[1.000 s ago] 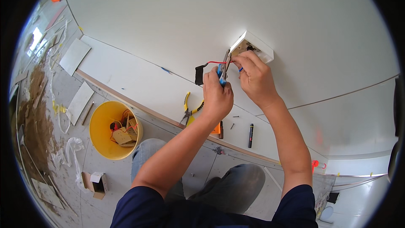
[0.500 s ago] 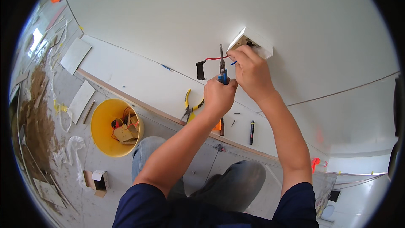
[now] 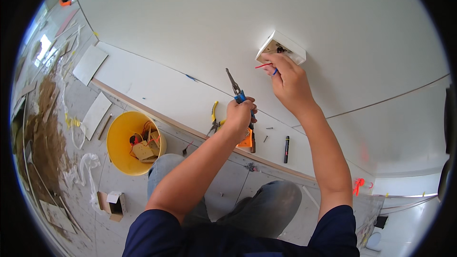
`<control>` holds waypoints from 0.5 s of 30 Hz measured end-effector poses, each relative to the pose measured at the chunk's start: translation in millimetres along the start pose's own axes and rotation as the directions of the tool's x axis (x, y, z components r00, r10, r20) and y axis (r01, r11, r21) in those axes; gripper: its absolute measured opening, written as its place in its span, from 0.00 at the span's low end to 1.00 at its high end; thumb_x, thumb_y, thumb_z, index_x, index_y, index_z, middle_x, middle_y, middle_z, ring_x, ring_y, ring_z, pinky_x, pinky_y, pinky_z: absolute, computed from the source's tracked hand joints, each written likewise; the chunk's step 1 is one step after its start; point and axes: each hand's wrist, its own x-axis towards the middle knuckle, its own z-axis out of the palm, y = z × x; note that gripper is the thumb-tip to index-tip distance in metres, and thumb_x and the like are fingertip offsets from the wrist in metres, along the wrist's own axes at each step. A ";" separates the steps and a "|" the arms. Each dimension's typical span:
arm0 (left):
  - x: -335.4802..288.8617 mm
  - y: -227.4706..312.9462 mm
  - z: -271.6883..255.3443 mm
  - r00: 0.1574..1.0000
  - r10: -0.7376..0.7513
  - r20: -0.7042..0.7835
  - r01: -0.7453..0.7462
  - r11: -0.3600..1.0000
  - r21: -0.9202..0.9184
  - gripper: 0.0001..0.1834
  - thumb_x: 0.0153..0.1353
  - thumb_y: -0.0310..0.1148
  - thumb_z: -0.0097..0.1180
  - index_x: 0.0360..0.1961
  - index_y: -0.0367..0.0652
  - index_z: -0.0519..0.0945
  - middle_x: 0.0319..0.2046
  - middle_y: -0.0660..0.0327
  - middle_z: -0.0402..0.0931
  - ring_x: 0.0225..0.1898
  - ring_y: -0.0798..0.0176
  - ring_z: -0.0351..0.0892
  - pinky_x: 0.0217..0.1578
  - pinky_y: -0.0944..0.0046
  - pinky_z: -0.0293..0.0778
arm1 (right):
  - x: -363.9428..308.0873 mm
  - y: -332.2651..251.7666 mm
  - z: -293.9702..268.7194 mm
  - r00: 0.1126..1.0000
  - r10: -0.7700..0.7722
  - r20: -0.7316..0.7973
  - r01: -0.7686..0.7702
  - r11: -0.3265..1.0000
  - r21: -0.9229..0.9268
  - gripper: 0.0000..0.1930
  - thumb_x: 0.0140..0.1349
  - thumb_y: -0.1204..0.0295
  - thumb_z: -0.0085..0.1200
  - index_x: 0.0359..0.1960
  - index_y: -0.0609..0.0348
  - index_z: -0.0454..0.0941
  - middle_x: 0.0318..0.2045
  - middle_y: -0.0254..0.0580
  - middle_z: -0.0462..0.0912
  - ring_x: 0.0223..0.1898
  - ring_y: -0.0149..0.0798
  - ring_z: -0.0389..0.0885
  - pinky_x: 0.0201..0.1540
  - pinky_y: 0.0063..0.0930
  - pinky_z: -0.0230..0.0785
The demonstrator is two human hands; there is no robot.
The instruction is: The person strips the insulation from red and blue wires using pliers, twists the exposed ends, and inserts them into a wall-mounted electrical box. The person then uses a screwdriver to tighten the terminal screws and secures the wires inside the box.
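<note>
My left hand (image 3: pixel 239 116) is closed on the blue handles of long-nosed pliers (image 3: pixel 234 84), whose jaws point up and left, apart from the wires. At a white square box (image 3: pixel 291 43) on the white panel, my right hand (image 3: pixel 293 85) pinches wires. A short red wire (image 3: pixel 263 66) sticks out to the left from its fingers, with a blue wire (image 3: pixel 275 72) just below. The inside of the box is partly hidden by my fingers. Below my left hand lies a black snippet (image 3: pixel 185 152) with a thin red end.
Yellow-handled pliers (image 3: pixel 214 112), an orange item (image 3: pixel 245 140), screws and a black pen-like tool (image 3: pixel 286 149) lie on the white ledge. A yellow bucket (image 3: pixel 114 145) with scraps stands on the floor, near an opened small box (image 3: pixel 114 203). Debris covers the far left floor.
The black-wrapped end has come off the red wire, now shorter; a black snippet shows lower down. The pliers have moved down and left, away from the wires, and tilted left.
</note>
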 end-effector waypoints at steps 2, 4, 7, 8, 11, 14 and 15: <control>-2.3 0.9 -0.6 1.000 0.002 0.000 -0.002 1.000 -0.002 0.16 0.66 0.26 0.52 0.52 0.28 0.78 0.38 0.55 0.79 0.38 0.61 0.79 0.33 0.60 0.78 | -12.1 3.2 1.1 0.995 0.058 -0.086 -0.045 0.988 0.148 0.17 0.66 0.88 0.56 0.54 0.58 0.81 0.51 0.44 0.87 0.43 0.44 0.90 0.44 0.35 0.85; -4.4 1.1 -0.7 1.000 0.008 -0.009 -0.008 1.000 0.001 0.16 0.66 0.26 0.52 0.52 0.29 0.78 0.38 0.55 0.79 0.39 0.61 0.79 0.32 0.60 0.78 | -23.2 5.8 -2.1 0.983 0.095 -0.157 -0.060 0.975 0.214 0.17 0.67 0.87 0.57 0.55 0.58 0.81 0.54 0.44 0.87 0.44 0.43 0.91 0.45 0.34 0.86; -5.9 2.1 -2.6 1.000 0.025 -0.012 -0.025 0.999 0.041 0.14 0.67 0.26 0.52 0.52 0.32 0.79 0.40 0.56 0.80 0.42 0.61 0.81 0.36 0.61 0.77 | -30.1 10.4 -10.5 0.977 0.048 -0.206 -0.022 0.992 0.125 0.14 0.68 0.85 0.61 0.53 0.58 0.82 0.56 0.42 0.87 0.43 0.42 0.92 0.43 0.33 0.87; -7.0 2.4 -4.1 1.000 0.029 -0.011 -0.028 0.998 0.063 0.14 0.67 0.26 0.52 0.51 0.34 0.79 0.41 0.56 0.80 0.44 0.61 0.82 0.38 0.61 0.77 | -30.1 12.6 -12.2 0.982 -0.001 -0.188 0.011 0.999 0.053 0.14 0.67 0.84 0.62 0.53 0.58 0.83 0.56 0.42 0.87 0.43 0.42 0.92 0.42 0.32 0.87; -8.1 6.2 -7.4 0.996 0.078 -0.036 -0.074 0.992 0.105 0.13 0.67 0.27 0.53 0.50 0.33 0.80 0.39 0.57 0.81 0.41 0.62 0.82 0.37 0.62 0.76 | -25.5 12.5 -13.0 0.975 -0.140 -0.171 0.117 0.984 -0.136 0.13 0.65 0.80 0.66 0.51 0.57 0.85 0.54 0.39 0.88 0.42 0.42 0.92 0.41 0.32 0.87; -7.2 16.4 -12.7 0.982 0.170 -0.083 -0.154 0.974 0.168 0.13 0.68 0.28 0.54 0.49 0.33 0.81 0.37 0.58 0.81 0.39 0.63 0.82 0.38 0.62 0.75 | -18.5 10.8 -10.5 0.965 -0.222 -0.136 0.180 0.946 -0.270 0.13 0.63 0.79 0.68 0.49 0.55 0.86 0.52 0.35 0.88 0.41 0.42 0.91 0.39 0.32 0.86; 0.1 17.0 -17.4 0.960 0.271 -0.076 -0.252 0.948 0.192 0.12 0.70 0.30 0.55 0.48 0.33 0.83 0.35 0.58 0.81 0.37 0.63 0.81 0.38 0.63 0.75 | -16.1 10.0 -10.5 0.964 -0.240 -0.118 0.194 0.931 -0.308 0.12 0.63 0.78 0.68 0.48 0.55 0.86 0.52 0.34 0.88 0.41 0.42 0.91 0.38 0.32 0.86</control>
